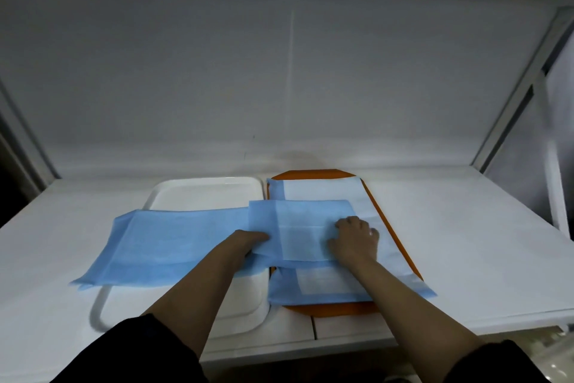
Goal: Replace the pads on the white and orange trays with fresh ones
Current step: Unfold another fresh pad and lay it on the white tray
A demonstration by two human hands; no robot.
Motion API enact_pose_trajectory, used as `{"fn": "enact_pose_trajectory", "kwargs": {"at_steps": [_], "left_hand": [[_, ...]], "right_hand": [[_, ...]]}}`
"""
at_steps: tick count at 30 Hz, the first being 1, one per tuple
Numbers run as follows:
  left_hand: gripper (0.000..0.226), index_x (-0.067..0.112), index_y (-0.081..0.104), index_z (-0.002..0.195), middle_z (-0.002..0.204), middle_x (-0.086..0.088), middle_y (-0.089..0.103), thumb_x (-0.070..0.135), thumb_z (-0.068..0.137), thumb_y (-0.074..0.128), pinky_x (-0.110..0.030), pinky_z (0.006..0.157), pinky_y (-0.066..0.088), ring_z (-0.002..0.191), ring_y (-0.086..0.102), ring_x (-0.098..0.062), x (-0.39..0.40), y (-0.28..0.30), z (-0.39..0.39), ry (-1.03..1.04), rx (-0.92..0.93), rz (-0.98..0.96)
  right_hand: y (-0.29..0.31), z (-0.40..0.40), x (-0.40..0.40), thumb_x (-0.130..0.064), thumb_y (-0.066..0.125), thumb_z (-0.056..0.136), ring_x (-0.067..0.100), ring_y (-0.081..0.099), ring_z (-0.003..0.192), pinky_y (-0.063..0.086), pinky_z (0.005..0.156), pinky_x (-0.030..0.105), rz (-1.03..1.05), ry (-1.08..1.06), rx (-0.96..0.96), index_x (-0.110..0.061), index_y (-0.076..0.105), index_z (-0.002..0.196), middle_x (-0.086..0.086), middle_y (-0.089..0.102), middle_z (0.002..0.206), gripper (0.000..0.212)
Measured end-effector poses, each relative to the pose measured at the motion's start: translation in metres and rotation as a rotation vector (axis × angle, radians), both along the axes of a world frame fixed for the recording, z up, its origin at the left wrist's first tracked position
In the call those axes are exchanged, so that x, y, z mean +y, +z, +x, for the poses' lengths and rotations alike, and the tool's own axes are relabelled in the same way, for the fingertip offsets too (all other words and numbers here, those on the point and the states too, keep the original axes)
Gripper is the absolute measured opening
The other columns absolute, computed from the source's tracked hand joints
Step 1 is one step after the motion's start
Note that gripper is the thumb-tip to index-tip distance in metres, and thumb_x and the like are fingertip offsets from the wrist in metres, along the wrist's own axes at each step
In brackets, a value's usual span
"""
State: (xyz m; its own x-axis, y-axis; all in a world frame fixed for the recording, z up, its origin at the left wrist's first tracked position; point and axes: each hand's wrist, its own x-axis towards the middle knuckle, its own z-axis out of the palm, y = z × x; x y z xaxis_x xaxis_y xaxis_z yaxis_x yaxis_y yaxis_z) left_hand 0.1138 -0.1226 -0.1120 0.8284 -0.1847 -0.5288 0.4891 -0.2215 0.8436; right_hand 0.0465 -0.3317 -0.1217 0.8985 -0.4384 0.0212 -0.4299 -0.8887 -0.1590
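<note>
no readable text, labels or numbers

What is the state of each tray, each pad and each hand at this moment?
white tray: on the shelf, partly covered by a pad
orange tray: lined with a pad that overhangs its rim
folded blue pad: partly unfolded, lying across both trays
flat pad: spread in the orange tray
left hand: fingers under the pad's fold
right hand: pressing the folded pad down

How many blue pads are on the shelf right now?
2 for certain: one pad lining the orange tray, and one folded pad spread across both trays under both hands. More could lie hidden beneath.
</note>
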Motion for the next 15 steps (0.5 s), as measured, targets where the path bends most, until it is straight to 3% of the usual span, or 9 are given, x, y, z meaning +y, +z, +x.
{"fn": "enact_pose_trajectory", "kwargs": {"at_steps": [5,8,12,15], "left_hand": [[0.020,0.004,0.055,0.108,0.091,-0.006,0.056,0.012,0.091,0.060,-0.028,0.076,0.037,0.083,0.051,-0.020,-0.007,0.005,-0.001,-0.034,-0.101,0.068],[0.023,0.001,0.057,0.112,0.104,-0.014,0.059,0.015,0.093,0.056,-0.031,0.073,0.042,0.091,0.054,-0.025,-0.014,0.012,0.002,-0.004,-0.141,0.029],[0.036,-0.004,0.055,0.122,0.114,-0.017,0.060,0.019,0.094,0.055,-0.039,0.086,0.048,0.106,0.056,-0.029,-0.027,0.030,0.003,0.012,-0.148,-0.047],[0.036,-0.004,0.056,0.119,0.119,-0.017,0.059,0.022,0.095,0.054,-0.039,0.097,0.043,0.112,0.054,-0.030,-0.034,0.038,0.005,-0.070,-0.226,0.042]], "right_hand": [[0.009,0.010,0.019,-0.037,0.054,0.090,0.023,0.041,0.124,0.036,0.100,0.036,0.266,0.264,0.040,-0.022,0.049,0.130,0.005,0.045,0.134,0.043],[0.006,0.012,0.030,-0.042,0.062,0.085,0.022,0.038,0.130,0.033,0.103,0.036,0.366,0.391,0.057,-0.023,0.035,0.141,0.004,0.039,0.143,0.065],[0.003,0.015,0.044,-0.052,0.071,0.076,0.019,0.034,0.136,0.034,0.109,0.037,0.450,0.442,-0.015,-0.018,0.018,0.150,0.000,0.030,0.152,0.097],[-0.001,0.018,0.051,-0.047,0.066,0.082,0.019,0.040,0.132,0.038,0.105,0.037,0.386,0.403,-0.040,-0.019,0.022,0.148,0.000,0.035,0.149,0.085]]}}
